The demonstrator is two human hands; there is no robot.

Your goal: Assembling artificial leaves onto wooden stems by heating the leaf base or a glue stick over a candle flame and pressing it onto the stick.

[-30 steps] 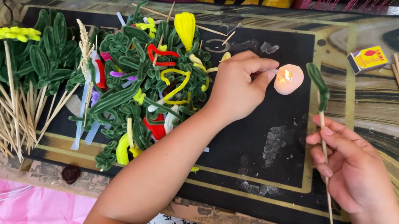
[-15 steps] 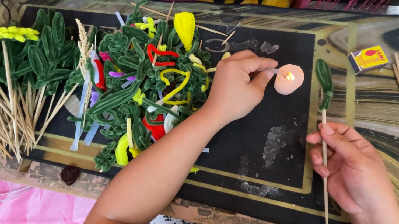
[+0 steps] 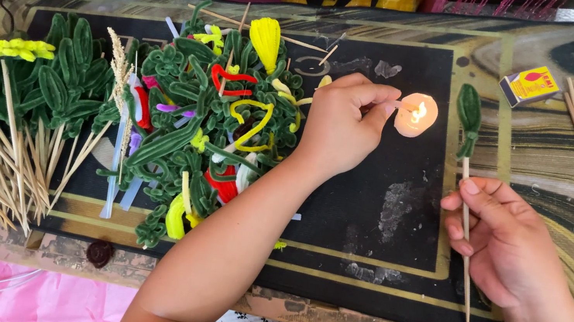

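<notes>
Near right, keep your right hand (image 3: pixel 504 246) pinched steady on the leaf-tipped stick (image 3: pixel 467 193). Farther off, your left hand (image 3: pixel 340 127) pinches 1 thin piece at the lit candle (image 3: pixel 416 115); keep fingertips clear of its flame.

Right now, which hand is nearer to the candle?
Left. The left hand has its fingertips beside the candle; the right hand is lower, holding a stick.
</notes>
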